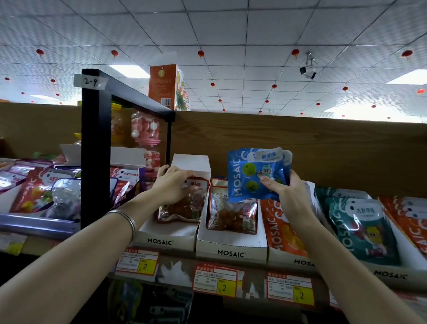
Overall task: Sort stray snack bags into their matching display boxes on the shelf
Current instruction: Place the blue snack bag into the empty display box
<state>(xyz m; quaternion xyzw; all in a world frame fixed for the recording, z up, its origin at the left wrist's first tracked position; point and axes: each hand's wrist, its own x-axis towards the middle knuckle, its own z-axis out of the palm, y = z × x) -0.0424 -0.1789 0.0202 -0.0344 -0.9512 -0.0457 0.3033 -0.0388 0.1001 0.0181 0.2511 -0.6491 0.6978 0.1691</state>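
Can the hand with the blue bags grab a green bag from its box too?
Probably not yet. The right hand is full: its fingers grip the blue bags. The green bags sit just right of it with nothing in front, so the path looks clear once that hand is freed.
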